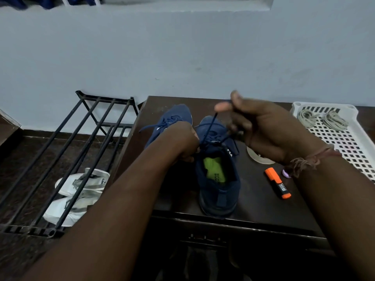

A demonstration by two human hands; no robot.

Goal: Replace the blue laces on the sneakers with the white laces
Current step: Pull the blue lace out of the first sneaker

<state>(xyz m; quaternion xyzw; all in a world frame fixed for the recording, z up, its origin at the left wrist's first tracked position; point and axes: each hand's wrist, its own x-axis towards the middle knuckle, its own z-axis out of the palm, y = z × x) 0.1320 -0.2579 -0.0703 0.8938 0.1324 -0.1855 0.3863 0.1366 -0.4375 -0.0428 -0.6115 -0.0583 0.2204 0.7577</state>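
Blue lace (209, 128) pinched taut by right hand (263, 130), left hand (182, 142) gripping sneaker (218, 179); grip partly hidden

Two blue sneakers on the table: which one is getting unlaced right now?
The near sneaker, with the green insole showing. The right hand pinches its blue lace pulled up taut. The far sneaker is still laced.

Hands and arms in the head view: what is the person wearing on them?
Both forearms are bare, with no sleeves in view. The right hand has a frayed reddish-brown thread band tied round its wrist. The left hand shows no glove, ring, watch or band.
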